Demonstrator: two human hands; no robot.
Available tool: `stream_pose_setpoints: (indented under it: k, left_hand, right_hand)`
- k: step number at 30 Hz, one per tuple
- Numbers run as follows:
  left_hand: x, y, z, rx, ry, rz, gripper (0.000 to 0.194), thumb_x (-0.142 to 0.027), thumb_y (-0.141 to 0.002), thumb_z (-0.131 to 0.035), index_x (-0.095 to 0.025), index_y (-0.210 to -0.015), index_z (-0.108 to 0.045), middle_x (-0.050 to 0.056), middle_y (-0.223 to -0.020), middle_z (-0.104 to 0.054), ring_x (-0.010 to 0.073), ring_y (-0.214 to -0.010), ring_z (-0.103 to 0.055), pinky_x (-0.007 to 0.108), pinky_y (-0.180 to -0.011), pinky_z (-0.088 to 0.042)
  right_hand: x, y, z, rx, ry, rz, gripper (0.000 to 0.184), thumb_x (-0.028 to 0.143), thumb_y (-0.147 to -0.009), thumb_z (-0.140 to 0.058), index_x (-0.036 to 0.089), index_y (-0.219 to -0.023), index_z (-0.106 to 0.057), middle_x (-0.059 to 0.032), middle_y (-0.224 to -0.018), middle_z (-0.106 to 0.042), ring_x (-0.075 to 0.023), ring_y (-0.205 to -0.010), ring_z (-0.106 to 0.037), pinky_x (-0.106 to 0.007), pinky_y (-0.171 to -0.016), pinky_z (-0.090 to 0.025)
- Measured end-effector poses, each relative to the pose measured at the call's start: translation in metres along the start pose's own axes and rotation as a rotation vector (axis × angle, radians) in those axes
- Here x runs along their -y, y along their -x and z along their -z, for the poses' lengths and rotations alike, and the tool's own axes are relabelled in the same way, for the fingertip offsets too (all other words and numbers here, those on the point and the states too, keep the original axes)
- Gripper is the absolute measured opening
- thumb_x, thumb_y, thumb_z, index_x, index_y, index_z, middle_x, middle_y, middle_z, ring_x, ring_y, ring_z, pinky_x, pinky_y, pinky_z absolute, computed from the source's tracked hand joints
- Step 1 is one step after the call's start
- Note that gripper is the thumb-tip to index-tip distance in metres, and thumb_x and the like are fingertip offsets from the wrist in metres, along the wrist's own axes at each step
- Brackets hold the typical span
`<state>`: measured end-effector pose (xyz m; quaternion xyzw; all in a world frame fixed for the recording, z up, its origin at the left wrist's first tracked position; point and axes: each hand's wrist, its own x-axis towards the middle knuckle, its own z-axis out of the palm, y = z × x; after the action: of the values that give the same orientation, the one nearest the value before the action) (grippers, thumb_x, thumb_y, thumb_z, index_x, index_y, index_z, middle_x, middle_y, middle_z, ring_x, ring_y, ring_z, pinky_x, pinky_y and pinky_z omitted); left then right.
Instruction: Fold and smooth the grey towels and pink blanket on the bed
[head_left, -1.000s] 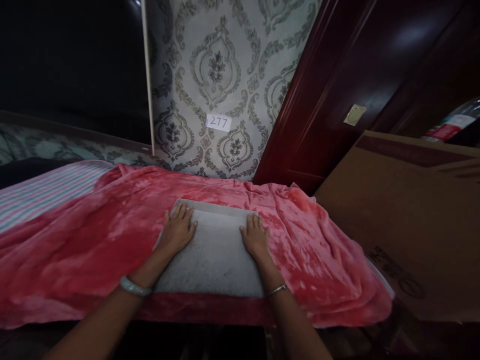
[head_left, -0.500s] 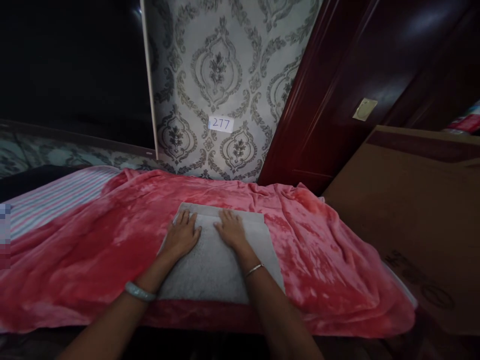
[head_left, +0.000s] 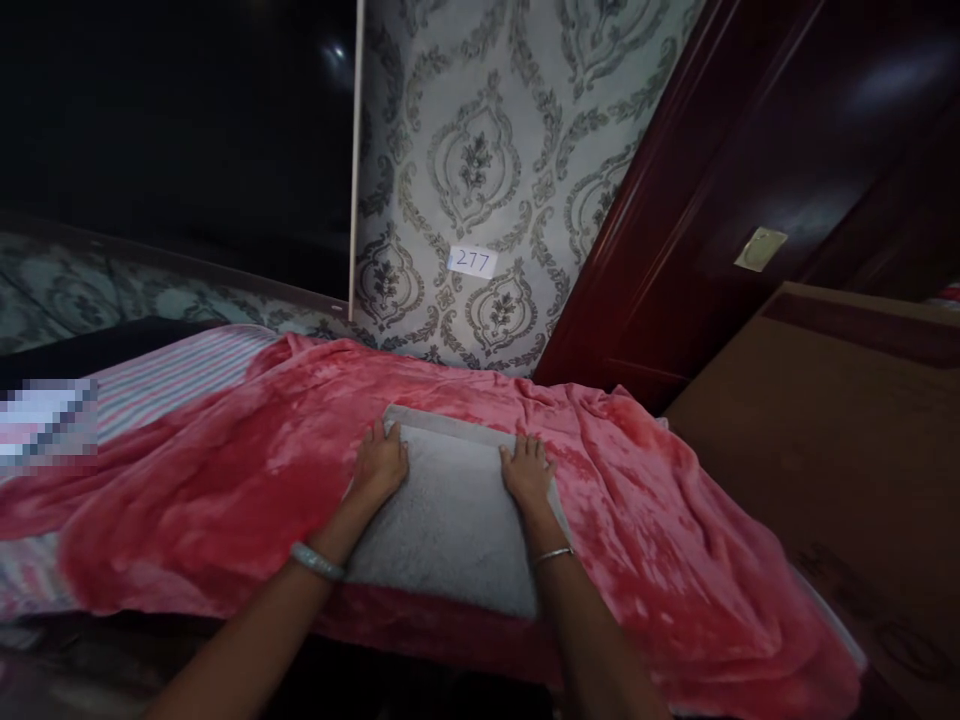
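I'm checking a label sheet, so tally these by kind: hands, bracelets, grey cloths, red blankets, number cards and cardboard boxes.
Hands: 2 (left hand, right hand)
Bracelets: 2
Grey cloth: 1
Red blanket: 1
Number card: 1
Cardboard box: 1
Total: 8

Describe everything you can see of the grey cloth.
The grey cloth looks soft and towel-like, roughly four-sided, with a mottled surface and a flat strip along its far edge; whether hem or fold, I can't tell. It lies spread flat on the red blanket. The left hand rests at its far left corner, the right hand near its far right.
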<state>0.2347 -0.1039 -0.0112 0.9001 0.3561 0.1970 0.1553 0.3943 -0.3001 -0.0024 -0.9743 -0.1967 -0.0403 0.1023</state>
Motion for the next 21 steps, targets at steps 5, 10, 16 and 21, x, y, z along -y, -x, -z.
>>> stream_pose_setpoints:
  k: [5,10,16,21]
  left_hand:
    - [0.012,-0.012,-0.012,-0.040,0.081,0.050,0.053,-0.017,-0.094,-0.035,-0.014,-0.139,-0.063,0.019,-0.149,-0.056,0.0323,-0.135,-0.055,0.048,-0.109,-0.049]
    - [0.026,-0.020,-0.017,-0.083,0.146,0.035,0.058,-0.010,-0.088,-0.039,-0.016,-0.141,-0.062,0.012,-0.144,-0.064,0.0235,-0.132,-0.060,0.040,-0.113,-0.048]
    - [0.036,-0.022,-0.021,-0.091,0.175,0.025,0.058,-0.010,-0.085,-0.041,-0.014,-0.138,-0.065,0.013,-0.142,-0.065,0.0256,-0.132,-0.060,0.042,-0.112,-0.050]
    - [0.035,-0.021,-0.023,-0.089,0.195,0.040,0.059,-0.011,-0.086,-0.040,-0.017,-0.138,-0.066,0.013,-0.141,-0.066,0.0280,-0.132,-0.059,0.046,-0.111,-0.050]
  right_hand:
    - [0.062,0.016,0.009,0.094,-0.081,0.381,0.059,0.031,-0.105,-0.028,0.020,-0.163,-0.030,-0.0078,-0.172,-0.022,-0.0266,-0.159,-0.016,-0.056,-0.126,-0.020]
    - [0.132,0.022,0.003,0.188,-0.142,0.724,0.054,0.032,-0.107,-0.029,0.027,-0.161,-0.036,0.0000,-0.169,-0.031,-0.0208,-0.157,-0.023,-0.045,-0.127,-0.021]
    - [0.130,0.008,-0.010,0.191,-0.130,0.679,0.056,0.039,-0.108,-0.028,0.020,-0.160,-0.038,-0.0057,-0.168,-0.033,-0.0236,-0.156,-0.025,-0.046,-0.127,-0.018]
    - [0.074,-0.007,-0.008,0.155,-0.059,0.421,0.063,0.044,-0.106,-0.030,0.013,-0.161,-0.034,-0.0119,-0.169,-0.029,-0.0283,-0.157,-0.024,-0.051,-0.126,-0.018]
